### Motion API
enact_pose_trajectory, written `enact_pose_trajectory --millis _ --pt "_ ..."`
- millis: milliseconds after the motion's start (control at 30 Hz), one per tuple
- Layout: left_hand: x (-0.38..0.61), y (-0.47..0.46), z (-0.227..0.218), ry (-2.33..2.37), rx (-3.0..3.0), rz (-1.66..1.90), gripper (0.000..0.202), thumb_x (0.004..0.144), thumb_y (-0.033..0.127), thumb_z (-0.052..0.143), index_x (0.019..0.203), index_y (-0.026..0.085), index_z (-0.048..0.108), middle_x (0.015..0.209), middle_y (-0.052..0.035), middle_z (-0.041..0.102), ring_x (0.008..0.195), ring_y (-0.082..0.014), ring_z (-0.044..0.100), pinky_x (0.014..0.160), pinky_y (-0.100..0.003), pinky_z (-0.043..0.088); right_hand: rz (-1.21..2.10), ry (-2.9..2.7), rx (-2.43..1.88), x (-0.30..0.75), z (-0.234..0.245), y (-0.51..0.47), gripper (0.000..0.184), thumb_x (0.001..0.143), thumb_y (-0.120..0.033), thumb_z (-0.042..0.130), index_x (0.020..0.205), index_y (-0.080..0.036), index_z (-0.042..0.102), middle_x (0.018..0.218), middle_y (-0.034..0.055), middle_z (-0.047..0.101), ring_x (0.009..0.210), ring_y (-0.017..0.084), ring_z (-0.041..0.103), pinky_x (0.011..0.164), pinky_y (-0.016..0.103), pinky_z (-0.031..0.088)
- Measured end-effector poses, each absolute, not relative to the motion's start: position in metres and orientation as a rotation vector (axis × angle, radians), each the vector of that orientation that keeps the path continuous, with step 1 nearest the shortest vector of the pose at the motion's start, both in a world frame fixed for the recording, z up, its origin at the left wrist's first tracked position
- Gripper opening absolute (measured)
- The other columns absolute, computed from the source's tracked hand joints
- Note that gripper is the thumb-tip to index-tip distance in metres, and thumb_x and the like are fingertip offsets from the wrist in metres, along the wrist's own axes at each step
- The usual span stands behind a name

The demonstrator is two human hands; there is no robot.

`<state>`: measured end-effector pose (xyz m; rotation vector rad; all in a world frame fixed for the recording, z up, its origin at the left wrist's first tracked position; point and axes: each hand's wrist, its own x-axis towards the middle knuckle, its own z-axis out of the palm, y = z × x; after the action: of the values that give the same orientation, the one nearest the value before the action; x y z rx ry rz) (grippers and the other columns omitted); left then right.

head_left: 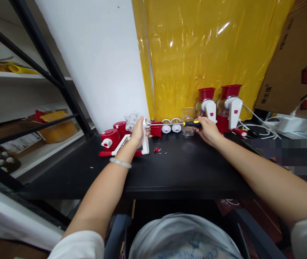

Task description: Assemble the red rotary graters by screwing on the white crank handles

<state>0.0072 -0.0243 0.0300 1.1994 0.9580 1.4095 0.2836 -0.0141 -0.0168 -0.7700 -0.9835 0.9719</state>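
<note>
My left hand [138, 133] grips a white handle piece [145, 138] of a red and white grinder part, held upright on the black table [180, 169]. My right hand [208, 130] is closed round a screwdriver [188, 123] with a black and yellow grip. Its thin shaft runs left, level, to the top of the white piece. Small red bits and screws [158, 149] lie on the table below the shaft. A pale bangle [120, 163] circles my left wrist.
Red grinder parts [111, 139] lie left of my hand. White rings [171, 126] and a clear cup [188, 121] stand behind the shaft. Two assembled red and white grinders [230, 108] stand at right before yellow plastic sheeting [204, 54]. Cables and a power strip [285, 126] lie far right; metal shelving [34, 122] at left.
</note>
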Motion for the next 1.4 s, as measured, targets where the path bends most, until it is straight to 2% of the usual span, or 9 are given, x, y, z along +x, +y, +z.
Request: enact_pose_trajectory --millis 133,333,467,633,833,967,1100,1400 --pt "0.007 -0.022 0.030 0.962 1.176 1.445 0.038 0.098 0.051 0.043 0.085 0.018 0.057 0.050 0.0073 0.041 0.034 -0.0064 0.036 0.043 -0.019 0.043 0.934 -1.003 -0.732 0.283 -0.017 -0.013 0.032 0.082 -0.045 0.077 0.075 -0.019 0.058 0.063 -0.0024 0.056 0.053 0.008 0.054 0.046 0.019 0.040" --pt "0.002 -0.017 0.029 0.963 1.170 1.473 0.040 0.094 0.057 0.046 0.084 0.019 0.057 0.051 0.0073 0.042 0.035 -0.0063 0.038 0.044 -0.020 0.044 0.960 -1.008 -0.686 0.280 -0.014 -0.017 0.029 0.077 -0.040 0.080 0.079 -0.019 0.060 0.077 -0.0008 0.062 0.062 0.009 0.059 0.058 0.023 0.049" --pt "0.001 -0.017 0.028 0.951 1.174 1.478 0.040 0.094 0.058 0.047 0.084 0.020 0.055 0.052 0.0072 0.043 0.036 -0.0065 0.038 0.044 -0.020 0.044 0.973 -1.002 -0.671 0.279 -0.012 -0.019 0.025 0.075 -0.036 0.080 0.077 -0.019 0.061 0.080 -0.0012 0.062 0.067 0.009 0.061 0.062 0.023 0.051" --pt "0.002 -0.018 0.029 0.958 1.172 1.467 0.037 0.097 0.052 0.042 0.086 0.019 0.056 0.051 0.0070 0.042 0.035 -0.0069 0.037 0.044 -0.019 0.043 0.960 -0.995 -0.664 0.279 -0.010 -0.019 0.024 0.074 -0.034 0.081 0.077 -0.020 0.062 0.079 -0.0018 0.061 0.070 0.010 0.062 0.063 0.022 0.053" --pt "0.002 -0.017 0.029 0.971 1.170 1.460 0.041 0.093 0.058 0.048 0.086 0.019 0.057 0.051 0.0074 0.042 0.035 -0.0069 0.037 0.043 -0.020 0.043 0.885 -1.000 -0.703 0.280 -0.011 -0.016 0.026 0.074 -0.036 0.081 0.078 -0.021 0.061 0.078 -0.0021 0.061 0.069 0.010 0.062 0.061 0.023 0.054" --pt "0.002 -0.017 0.029 0.983 1.176 1.450 0.039 0.094 0.056 0.048 0.087 0.019 0.057 0.050 0.0076 0.042 0.035 -0.0070 0.037 0.043 -0.020 0.044 0.842 -0.999 -0.698 0.280 -0.011 -0.016 0.023 0.075 -0.034 0.080 0.078 -0.020 0.062 0.080 -0.0016 0.061 0.069 0.010 0.061 0.061 0.022 0.054" --pt "0.002 -0.018 0.029 1.004 1.176 1.449 0.036 0.097 0.051 0.044 0.087 0.019 0.057 0.050 0.0073 0.043 0.034 -0.0069 0.037 0.042 -0.020 0.043 0.867 -0.989 -0.679 0.280 -0.008 -0.019 0.021 0.075 -0.031 0.080 0.077 -0.019 0.063 0.080 -0.0012 0.061 0.071 0.010 0.062 0.061 0.021 0.053" --pt "0.000 -0.015 0.027 0.998 1.182 1.458 0.037 0.095 0.052 0.047 0.087 0.018 0.058 0.050 0.0068 0.043 0.035 -0.0073 0.038 0.042 -0.020 0.044 0.959 -0.999 -0.670 0.282 -0.006 -0.024 0.016 0.077 -0.025 0.076 0.083 -0.021 0.061 0.081 -0.0026 0.061 0.070 0.009 0.063 0.064 0.023 0.055"
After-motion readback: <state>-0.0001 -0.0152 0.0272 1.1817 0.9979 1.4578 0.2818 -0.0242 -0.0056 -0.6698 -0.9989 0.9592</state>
